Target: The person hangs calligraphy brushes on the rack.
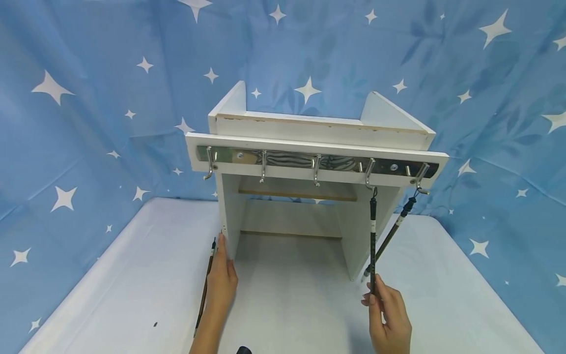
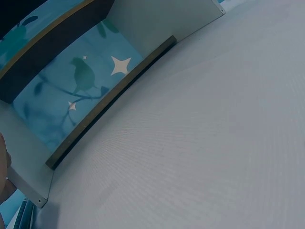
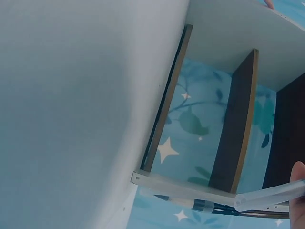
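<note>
Brush (image 1: 373, 238) hangs from rack (image 1: 318, 132) hook (image 1: 368, 173), long axis upright, lower end pointing down, pinched in right hand (image 1: 389, 314) grip. Left hand (image 1: 221, 282) clasps rack's side. White surface (image 1: 287, 300); starry blue curtain (image 1: 274, 49) behind.

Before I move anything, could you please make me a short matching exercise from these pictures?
Column one:
1. Left hand
2. Right hand
3. Hooks
4. Backdrop

Column two:
A. Blue
B. Holding a hanging brush
C. Shiny and silvery, in a row
D. Touching a white side panel

Right pairs: 1-D, 2-B, 3-C, 4-A
</note>
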The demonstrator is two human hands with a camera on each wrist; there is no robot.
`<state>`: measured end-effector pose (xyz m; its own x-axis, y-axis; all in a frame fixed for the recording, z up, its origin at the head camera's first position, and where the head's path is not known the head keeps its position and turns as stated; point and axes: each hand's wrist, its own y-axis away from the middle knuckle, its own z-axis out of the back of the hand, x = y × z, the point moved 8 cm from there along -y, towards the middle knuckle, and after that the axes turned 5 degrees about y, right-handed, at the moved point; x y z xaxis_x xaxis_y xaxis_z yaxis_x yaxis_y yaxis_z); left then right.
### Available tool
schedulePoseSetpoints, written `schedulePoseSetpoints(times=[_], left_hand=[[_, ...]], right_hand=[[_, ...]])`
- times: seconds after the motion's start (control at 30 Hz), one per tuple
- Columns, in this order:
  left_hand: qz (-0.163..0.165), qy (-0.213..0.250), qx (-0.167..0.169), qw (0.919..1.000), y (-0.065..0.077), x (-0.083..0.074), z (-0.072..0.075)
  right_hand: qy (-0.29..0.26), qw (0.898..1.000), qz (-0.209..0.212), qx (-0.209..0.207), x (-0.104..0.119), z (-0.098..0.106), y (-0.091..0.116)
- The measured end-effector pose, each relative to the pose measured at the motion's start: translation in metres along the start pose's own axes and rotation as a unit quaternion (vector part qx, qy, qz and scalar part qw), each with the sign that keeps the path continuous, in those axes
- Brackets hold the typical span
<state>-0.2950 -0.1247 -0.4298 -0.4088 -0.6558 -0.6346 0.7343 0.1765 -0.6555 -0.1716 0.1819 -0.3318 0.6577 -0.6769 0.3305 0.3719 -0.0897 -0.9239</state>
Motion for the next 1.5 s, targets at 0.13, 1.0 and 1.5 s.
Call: schedulePoseSetpoints(times=[0.13, 1.0, 1.5], left_hand=[[0.004, -0.001, 0.001, 1.0000, 0.0003, 0.0005, -0.0005], [0.007, 0.000, -0.002, 1.0000, 0.0015, -0.0007, 0.0003], [0.013, -0.007, 0.007, 0.9999, 0.0004, -0.0010, -0.0003]], right_hand=[[0.002, 1.000, 0.002, 0.001, 0.0007, -0.0003, -0.0005], [-0.002, 0.998, -0.015, -0.055, 0.0063, 0.0089, -0.0036], [0.064, 0.997, -0.019, -0.038, 0.0087, 0.0062, -0.0064]])
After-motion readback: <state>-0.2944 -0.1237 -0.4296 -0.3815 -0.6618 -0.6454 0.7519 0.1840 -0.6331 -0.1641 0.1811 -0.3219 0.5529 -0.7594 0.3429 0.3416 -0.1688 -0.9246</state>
